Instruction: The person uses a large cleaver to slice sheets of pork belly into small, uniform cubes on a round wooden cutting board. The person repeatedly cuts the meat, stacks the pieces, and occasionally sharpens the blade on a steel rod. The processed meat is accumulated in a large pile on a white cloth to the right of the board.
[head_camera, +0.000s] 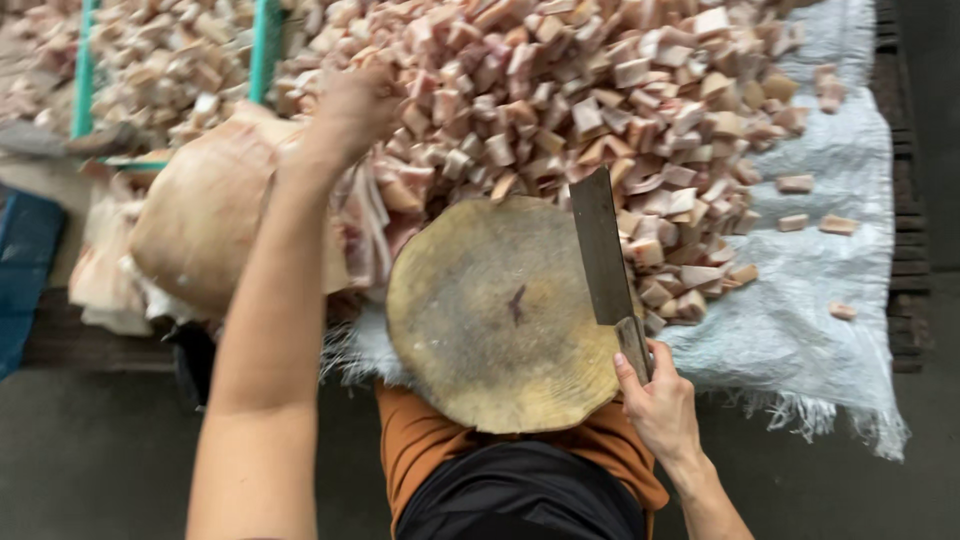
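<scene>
White woven sheet (800, 330) under pale diced meat pile (600, 90); right hand (660, 400) grips cleaver (603, 255) on round wooden block (500, 310), left hand (355, 105) blurred, seemingly closed in cubes.

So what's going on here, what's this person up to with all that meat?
A person stands at a round wooden chopping block whose top is bare. Their right hand grips the handle of a cleaver, its blade lying flat across the block's right edge. Their left hand stretches out into the big heap of cubed pork piled on a white woven sheet behind the block. Larger uncut slabs lie to the left.
</scene>
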